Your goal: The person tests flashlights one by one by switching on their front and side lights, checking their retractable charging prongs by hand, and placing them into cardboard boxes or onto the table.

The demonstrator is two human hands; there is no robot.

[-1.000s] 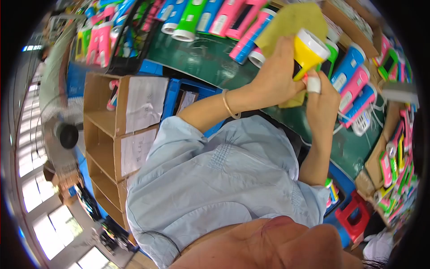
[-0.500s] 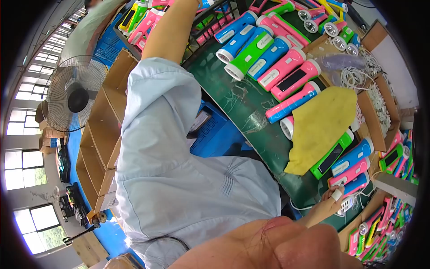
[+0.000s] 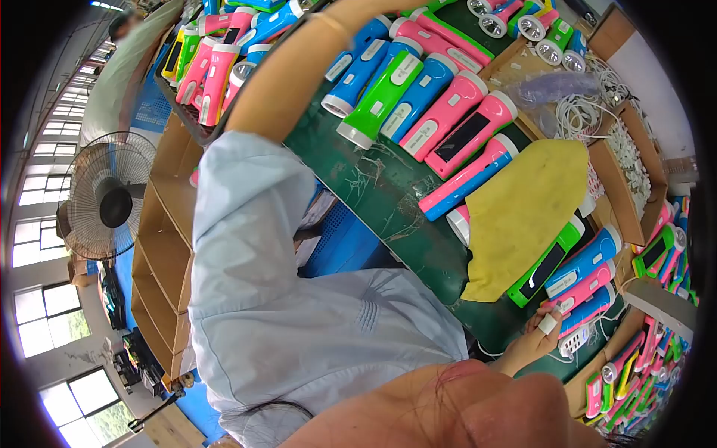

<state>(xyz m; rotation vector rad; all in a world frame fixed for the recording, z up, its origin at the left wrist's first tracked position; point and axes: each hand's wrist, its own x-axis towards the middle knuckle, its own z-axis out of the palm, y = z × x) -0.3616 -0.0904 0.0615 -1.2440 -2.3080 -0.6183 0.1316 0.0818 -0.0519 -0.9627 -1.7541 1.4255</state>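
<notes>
My left arm reaches up to the top edge, where my left hand [image 3: 377,6] is partly cut off. It lies over the far end of the row of flashlights, close to a blue flashlight [image 3: 366,33]; its fingers are not clear. My right hand [image 3: 539,330] is at the lower right with curled fingers and a white wrap [image 3: 547,323] round one of them. Its fingertips are by a pink flashlight [image 3: 586,287], at a small greyish thing too small to name. A blue flashlight [image 3: 594,305] and a white power strip [image 3: 575,342] are just beyond.
A yellow cloth [image 3: 526,216] covers part of the green table [image 3: 373,216], beside a green flashlight [image 3: 549,261]. An open carton [image 3: 657,160] holds small white parts. Left are a crate of flashlights [image 3: 205,131], a divided cardboard box [image 3: 160,276], a fan [image 3: 112,205] and another person [image 3: 119,82].
My left hand has come down into view at the top, over the flashlights. The whole view has shifted a little. My right hand stays near the pink flashlight.
</notes>
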